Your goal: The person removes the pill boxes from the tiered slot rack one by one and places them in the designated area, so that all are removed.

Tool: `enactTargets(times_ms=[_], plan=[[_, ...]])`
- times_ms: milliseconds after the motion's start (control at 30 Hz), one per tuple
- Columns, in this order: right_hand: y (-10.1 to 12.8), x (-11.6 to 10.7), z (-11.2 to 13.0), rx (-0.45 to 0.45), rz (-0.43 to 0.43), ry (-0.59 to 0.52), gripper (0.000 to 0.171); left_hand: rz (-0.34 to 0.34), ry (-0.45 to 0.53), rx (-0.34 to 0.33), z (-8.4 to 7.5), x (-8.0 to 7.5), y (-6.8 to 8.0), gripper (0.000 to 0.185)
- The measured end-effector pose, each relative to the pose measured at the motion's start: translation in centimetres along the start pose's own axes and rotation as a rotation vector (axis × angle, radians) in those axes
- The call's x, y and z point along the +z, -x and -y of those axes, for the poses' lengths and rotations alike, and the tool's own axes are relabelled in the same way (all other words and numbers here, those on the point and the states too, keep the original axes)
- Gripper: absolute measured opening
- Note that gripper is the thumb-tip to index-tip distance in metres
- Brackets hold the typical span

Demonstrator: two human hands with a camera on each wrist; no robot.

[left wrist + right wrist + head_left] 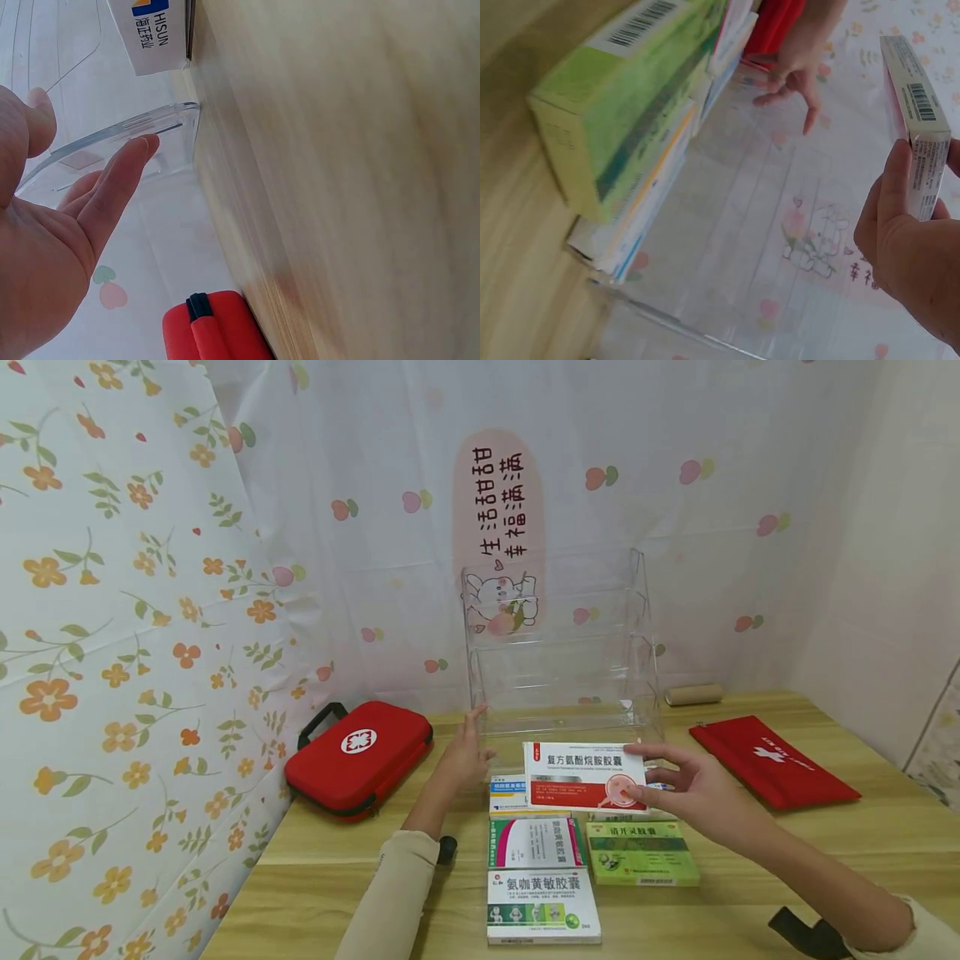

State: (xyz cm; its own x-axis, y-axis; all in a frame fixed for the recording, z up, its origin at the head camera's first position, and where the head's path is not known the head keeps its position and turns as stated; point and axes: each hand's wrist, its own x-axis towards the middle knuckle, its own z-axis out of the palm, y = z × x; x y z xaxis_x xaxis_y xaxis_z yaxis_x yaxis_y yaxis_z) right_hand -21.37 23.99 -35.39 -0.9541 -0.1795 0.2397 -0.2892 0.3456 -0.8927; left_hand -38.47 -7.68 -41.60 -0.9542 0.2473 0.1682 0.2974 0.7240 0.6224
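Note:
My right hand [686,785] pinches the right end of a white and red medicine box [577,777], held up over the other boxes. In the right wrist view the same box [919,112] shows its barcode side between thumb and fingers. My left hand [459,756], its fingers extended, is at the lower left side of a clear acrylic tiered display rack [555,677]. In the left wrist view its fingertips overlap the rack's clear side panel [161,131]. Below lie a green box [641,852], a white box [543,902] and a pink and green box [532,843].
A red first-aid case [360,756] sits left of the rack, a flat red pouch [772,760] to its right. A brown roll [693,694] lies at the back. Blue and white boxes [508,795] are partly covered by the held box. Patterned cloth hangs behind the table.

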Motion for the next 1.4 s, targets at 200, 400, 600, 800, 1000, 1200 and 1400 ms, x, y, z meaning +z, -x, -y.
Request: enactTargets(times_ms=[200,400,600,800,1000,1200,1400], plan=[[2.3,-0.7,-1.3,0.015,0.015,0.017,0.052,-0.016,-0.026,0.018,0.0,0.1,0.0,0.086],[4.2,-1.6,-3.3,-0.002,0.061,0.002,0.048,-0.015,-0.020,0.036,0.2,0.1,0.1,0.086],[5.9,-3.0,-5.1,0.008,0.175,-0.052,0.044,-0.021,-0.015,0.047,0.1,-0.1,0.2,0.085],[7.6,-3.7,-6.6,0.153,0.265,-0.082,0.048,-0.013,-0.016,0.041,0.0,-0.2,0.3,0.085],[8.7,-3.9,-7.1,0.344,0.333,-0.229,0.045,-0.013,-0.016,0.022,-0.1,-0.2,0.3,0.086],[8.8,-3.8,-6.9,0.447,0.329,-0.146,0.049,-0.014,-0.012,0.030,-0.1,-0.2,0.3,0.086],[8.9,-3.7,-7.3,0.459,0.358,-0.114,0.050,-0.001,-0.002,0.028,-0.1,-0.2,0.1,0.087]])
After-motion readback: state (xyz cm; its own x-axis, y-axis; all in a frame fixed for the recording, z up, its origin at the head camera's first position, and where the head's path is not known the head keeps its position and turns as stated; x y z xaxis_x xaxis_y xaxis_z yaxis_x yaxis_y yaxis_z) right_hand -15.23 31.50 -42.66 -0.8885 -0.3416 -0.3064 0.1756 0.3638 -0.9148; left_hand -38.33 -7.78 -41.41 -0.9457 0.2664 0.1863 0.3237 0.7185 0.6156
